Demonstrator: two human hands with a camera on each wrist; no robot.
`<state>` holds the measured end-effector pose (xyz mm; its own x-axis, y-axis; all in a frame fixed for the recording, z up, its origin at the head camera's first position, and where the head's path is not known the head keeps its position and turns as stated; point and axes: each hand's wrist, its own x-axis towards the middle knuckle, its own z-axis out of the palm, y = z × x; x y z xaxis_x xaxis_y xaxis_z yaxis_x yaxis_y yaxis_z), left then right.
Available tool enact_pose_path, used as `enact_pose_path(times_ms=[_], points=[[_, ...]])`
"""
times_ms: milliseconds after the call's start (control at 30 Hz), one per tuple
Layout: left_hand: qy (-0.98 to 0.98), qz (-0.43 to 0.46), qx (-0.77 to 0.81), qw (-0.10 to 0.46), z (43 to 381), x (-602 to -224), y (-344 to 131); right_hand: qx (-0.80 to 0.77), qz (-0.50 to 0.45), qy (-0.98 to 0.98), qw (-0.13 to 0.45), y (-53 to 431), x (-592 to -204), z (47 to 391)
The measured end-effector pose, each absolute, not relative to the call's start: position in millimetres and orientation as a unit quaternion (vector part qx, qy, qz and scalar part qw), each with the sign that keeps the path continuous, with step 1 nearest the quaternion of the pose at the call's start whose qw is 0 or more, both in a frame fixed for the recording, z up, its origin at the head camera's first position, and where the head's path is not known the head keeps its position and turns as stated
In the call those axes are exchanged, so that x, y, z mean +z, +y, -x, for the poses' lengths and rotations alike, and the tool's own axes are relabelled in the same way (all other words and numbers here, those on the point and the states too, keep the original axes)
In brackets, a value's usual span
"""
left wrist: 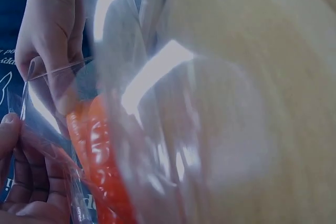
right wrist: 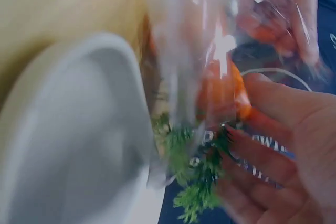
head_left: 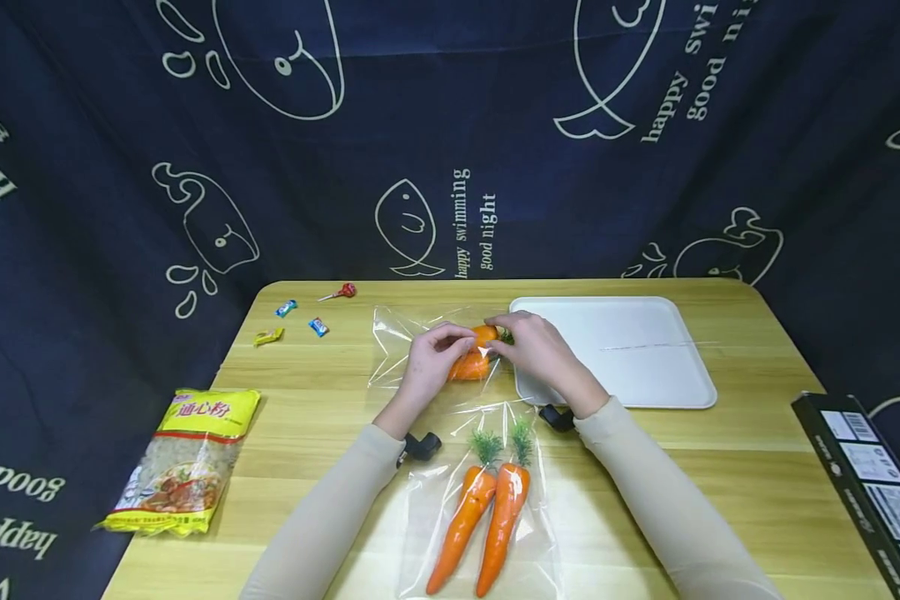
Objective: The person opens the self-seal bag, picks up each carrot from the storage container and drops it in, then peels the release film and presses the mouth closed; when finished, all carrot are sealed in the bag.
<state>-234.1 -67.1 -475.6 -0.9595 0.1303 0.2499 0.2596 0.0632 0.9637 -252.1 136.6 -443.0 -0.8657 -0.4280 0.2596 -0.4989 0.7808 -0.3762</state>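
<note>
Head: pinches clear bag (head_left: 393,337) with left hand (head_left: 429,361); has carrots (head_left: 470,367) lengthwise between grips, leafy end (head_left: 507,336) nearest right hand (head_left: 537,343).

Left wrist: confirms pinch at bag's edge.

Right wrist: touches bagged carrots by leafy end; cannot tell whether clamped.

Navy fabric (head_left: 435,125) with white whale and fish outlines and English lettering fills the top of the head view. Left of centre, a red lollipop (head_left: 347,290), two blue-wrapped candies (head_left: 318,327) and a yellow-wrapped candy (head_left: 268,336) lie on the wooden table (head_left: 307,433). A yellow macaroni bag (head_left: 187,467) lies lower left; a white-labelled black box (head_left: 866,492), lower right.
</note>
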Motion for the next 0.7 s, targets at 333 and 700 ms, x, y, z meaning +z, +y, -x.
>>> enact_pose_path(times_ms=[333,700], points=[[-0.725,0.131,-0.674,0.057,236.0,-474.4,-70.8,0.382,-0.2,-0.9,0.062,156.0,-449.2,205.3],[-0.736,0.134,-0.662,0.043,235.5,-473.0,-70.2,0.494,-0.188,-0.835,-0.152,146.5,-473.3,219.0]])
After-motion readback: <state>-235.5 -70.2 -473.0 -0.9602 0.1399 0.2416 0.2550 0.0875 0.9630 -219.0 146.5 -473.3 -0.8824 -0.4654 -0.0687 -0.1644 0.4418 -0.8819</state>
